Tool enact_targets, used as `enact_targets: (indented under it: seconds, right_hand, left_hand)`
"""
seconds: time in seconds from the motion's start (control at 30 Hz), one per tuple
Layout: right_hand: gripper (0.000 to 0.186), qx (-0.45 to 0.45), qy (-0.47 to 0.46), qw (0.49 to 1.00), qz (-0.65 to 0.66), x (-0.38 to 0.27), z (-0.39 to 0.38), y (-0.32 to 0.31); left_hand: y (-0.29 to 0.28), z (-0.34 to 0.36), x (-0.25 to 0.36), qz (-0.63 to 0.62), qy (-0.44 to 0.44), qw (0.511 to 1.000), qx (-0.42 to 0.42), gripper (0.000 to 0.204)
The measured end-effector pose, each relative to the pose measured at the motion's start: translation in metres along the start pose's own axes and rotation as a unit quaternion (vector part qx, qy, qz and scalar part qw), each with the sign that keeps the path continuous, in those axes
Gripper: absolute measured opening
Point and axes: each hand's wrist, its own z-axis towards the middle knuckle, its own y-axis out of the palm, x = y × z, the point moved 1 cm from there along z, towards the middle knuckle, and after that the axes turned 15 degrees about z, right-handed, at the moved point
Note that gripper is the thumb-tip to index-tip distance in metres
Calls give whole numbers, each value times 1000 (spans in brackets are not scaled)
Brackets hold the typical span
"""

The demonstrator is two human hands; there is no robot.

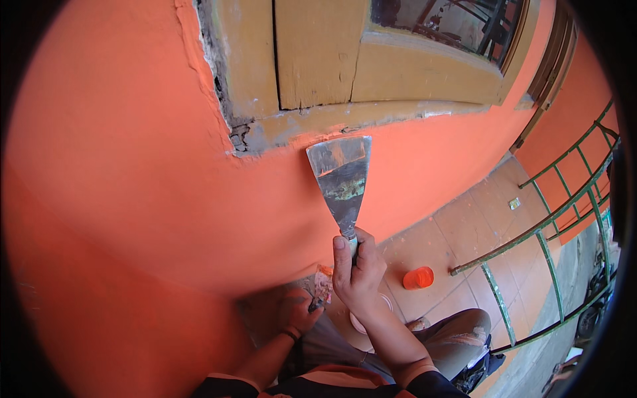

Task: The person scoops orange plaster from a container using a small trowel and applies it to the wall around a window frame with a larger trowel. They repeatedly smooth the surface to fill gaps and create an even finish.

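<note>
My right hand (pixel 358 272) grips the handle of a wide putty knife (pixel 342 179), blade upward in front of the coral wall (pixel 133 166), just below the cracked lower edge of an ochre wooden window frame (pixel 424 73). The blade is smeared with orange and pale green residue. Lower and to the left, my left hand (pixel 302 312) is closed on the handle of a second scraper (pixel 323 285), whose blade carries pinkish, messy material. A pale round container (pixel 355 322) is partly hidden behind my right forearm.
An orange container (pixel 418 278) stands on the tiled floor (pixel 438 245). Green metal railings (pixel 557 225) line the right, with a small packet (pixel 514 203) on the tiles near them. My bent knee (pixel 464 331) is at lower right. A brown doorway (pixel 547 73) is further along the wall.
</note>
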Motion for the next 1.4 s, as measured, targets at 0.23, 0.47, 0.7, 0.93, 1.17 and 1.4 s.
enact_targets:
  seconds: [0.23,0.47,0.7,0.93,1.17,1.4]
  right_hand:
    - [26,22,-12,999,21,14,13,18]
    - [25,-16,12,1000,-9,7,7,-4]
    - [25,7,-3,1000,-5,2,4,-9]
    - [24,-10,-8,1000,-7,-3,3,2]
    - [24,-14,19,999,27,-13,-3,-1]
    - [19,-43,6,999,29,-10,-26,-21]
  left_hand:
    - [1,0,0,-27,18,999,29,45]
    - [-1,-1,4,-29,-8,999,12,42]
    - [-2,-1,6,-11,-4,1000,12,41]
    - [-3,0,5,2,3,1000,12,43]
    - [1,-1,-1,-3,-12,1000,-14,45]
    - [7,1,-4,-19,25,999,30,45]
